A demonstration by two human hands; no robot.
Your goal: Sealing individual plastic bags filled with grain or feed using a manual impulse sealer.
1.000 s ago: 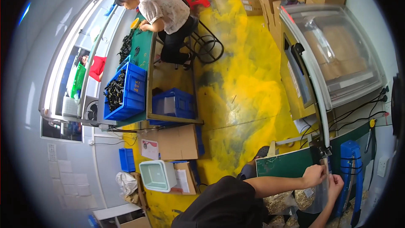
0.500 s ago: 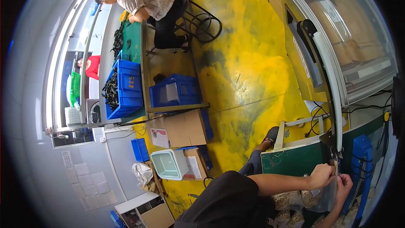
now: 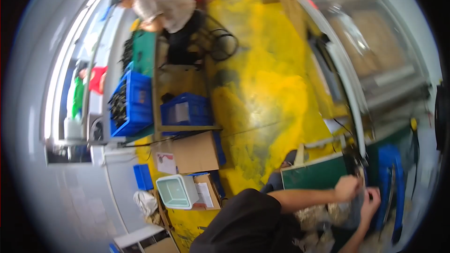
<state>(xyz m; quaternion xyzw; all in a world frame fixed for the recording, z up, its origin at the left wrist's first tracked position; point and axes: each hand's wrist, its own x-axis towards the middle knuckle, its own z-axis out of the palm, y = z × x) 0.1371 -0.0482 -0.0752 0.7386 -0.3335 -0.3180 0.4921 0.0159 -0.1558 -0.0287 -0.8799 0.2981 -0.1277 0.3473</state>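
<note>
Both hands have slid lower-right in the head view as the camera swings. Left hand [image 3: 348, 188] and right hand [image 3: 370, 205] pinch a clear bag [image 3: 355, 208] between them; it looks light, limp and slippery, best held at its top edge. Blur hides its contents.

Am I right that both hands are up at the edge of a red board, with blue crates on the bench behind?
Not quite: the board is dark green, not red. The head view shows the left hand and right hand at its right end, with blue crates on the bench behind.
</note>
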